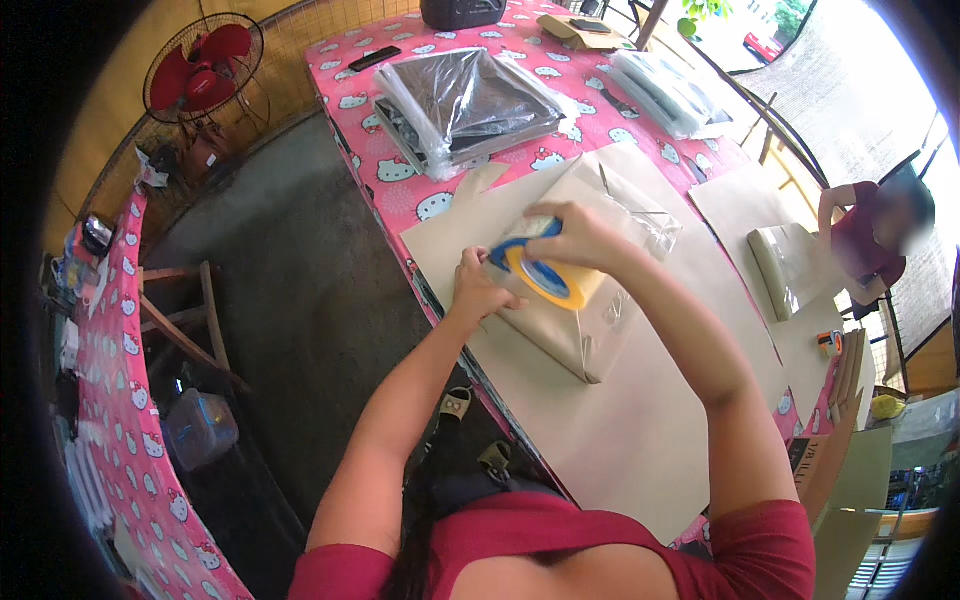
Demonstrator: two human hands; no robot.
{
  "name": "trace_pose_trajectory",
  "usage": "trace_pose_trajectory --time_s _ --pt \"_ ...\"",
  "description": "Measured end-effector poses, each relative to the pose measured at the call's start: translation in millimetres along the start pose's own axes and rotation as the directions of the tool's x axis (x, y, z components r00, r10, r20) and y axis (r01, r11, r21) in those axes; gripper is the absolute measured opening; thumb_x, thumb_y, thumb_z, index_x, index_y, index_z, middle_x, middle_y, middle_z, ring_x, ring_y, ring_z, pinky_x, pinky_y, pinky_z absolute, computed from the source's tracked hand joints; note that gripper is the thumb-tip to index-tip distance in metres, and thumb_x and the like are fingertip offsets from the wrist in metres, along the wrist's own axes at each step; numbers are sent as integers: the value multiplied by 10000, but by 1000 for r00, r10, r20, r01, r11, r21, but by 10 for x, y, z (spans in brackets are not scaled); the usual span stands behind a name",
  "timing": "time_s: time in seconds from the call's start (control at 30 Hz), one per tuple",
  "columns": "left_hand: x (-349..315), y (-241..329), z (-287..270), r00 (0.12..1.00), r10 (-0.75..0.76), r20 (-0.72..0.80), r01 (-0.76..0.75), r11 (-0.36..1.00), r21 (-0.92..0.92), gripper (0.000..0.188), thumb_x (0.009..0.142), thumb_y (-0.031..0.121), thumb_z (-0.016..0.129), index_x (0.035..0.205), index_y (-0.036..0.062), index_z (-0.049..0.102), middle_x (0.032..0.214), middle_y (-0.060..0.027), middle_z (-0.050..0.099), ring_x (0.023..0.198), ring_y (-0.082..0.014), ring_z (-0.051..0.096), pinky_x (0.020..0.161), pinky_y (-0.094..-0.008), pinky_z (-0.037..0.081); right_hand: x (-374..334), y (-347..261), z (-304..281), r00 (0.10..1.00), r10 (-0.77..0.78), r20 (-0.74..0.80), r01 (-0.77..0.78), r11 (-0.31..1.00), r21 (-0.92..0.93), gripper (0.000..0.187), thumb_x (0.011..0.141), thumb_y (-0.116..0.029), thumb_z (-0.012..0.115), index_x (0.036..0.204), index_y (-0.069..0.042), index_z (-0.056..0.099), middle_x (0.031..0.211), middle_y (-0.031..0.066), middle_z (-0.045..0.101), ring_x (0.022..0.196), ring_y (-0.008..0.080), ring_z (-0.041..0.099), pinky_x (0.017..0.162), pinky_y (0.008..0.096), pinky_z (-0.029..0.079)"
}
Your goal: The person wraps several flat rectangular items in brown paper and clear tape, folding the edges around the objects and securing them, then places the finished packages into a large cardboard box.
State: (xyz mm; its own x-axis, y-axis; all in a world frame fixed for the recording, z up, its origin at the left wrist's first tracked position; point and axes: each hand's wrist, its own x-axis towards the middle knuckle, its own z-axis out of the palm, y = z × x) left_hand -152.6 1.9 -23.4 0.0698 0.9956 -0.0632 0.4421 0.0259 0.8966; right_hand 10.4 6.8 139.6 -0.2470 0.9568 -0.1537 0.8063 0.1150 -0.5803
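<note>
With twelve taken as straight ahead of the wearer, the pink patterned table [410,185] is bearing everything in hand. A broad sheet of brown paper [640,440] is lying over its near part. Beyond, toward eleven o'clock, a stack in clear plastic [470,100] is sitting on the cloth.

On the sheet, a parcel [600,312] is resting, and its wrapping is looking well advanced: brown paper is covering the visible faces, and glossy clear film [658,235] is showing near its two o'clock corner. What is remaining seems to be taping, probably along the side nearest the left hand; whether the underside is sealed, I cannot tell.

A blue-and-yellow tape roll [568,297] is tilting over the parcel. The right hand [575,236] is grasping the roll by its upper rim, so the roll is hanging toward eight o'clock from it, while the parcel is lying below, toward five. The left hand [478,290] is bending its fingers beside the roll, with roll and parcel both lying toward three o'clock; I cannot tell whether it is pinching anything.
</note>
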Motion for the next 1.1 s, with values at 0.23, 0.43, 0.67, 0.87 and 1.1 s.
trace_pose_trajectory --time_s 0.23,0.43,0.67,0.87,1.1 --pt "-3 -92 -76 999 -47 2 47 992 117 1039 385 216 894 1211 35 290 1173 -168 433 1107 -297 449 943 -365 401 -1126 670 -283 981 68 182 -89 990 108 604 591 -303 704 1122 -30 610 964 166 651 911 265 629 827 329 476" --pt "-39 376 -177 959 23 281 -176 828 532 1072 584 392 789 1415 91 182 1352 -180 327 1258 -314 323 1048 -429 299 -930 627 -546 809 422 410 -308 898 -316 577 597 -310 733 1093 -31 635 1021 143 653 921 228 623 847 320 474" --pt "256 82 -65 772 287 567 -603 610 514 806 872 632 283 1456 102 120 1530 -53 47 1407 -206 45 1088 -515 195 150 -182 -145 641 670 374 -234 634 -737 517 700 -417 662 1092 -86 605 973 164 638 923 285 617 742 417 498" --pt "194 130 -64 795 221 565 -561 622 547 817 881 650 217 1458 91 67 1532 -56 28 1410 -200 27 1074 -525 216 -1501 853 -486 681 692 -240 -703 526 -479 574 714 -396 678 1185 -99 539 998 177 617 938 303 608 759 428 491" --pt "211 289 -34 750 163 642 -609 550 572 873 856 695 177 1456 81 22 1533 -64 -5 1412 -202 2 1049 -536 245 -2841 2126 679 448 556 -700 -893 316 -321 704 726 -334 708 1335 -180 391 1054 187 493 963 367 524 791 472 428"
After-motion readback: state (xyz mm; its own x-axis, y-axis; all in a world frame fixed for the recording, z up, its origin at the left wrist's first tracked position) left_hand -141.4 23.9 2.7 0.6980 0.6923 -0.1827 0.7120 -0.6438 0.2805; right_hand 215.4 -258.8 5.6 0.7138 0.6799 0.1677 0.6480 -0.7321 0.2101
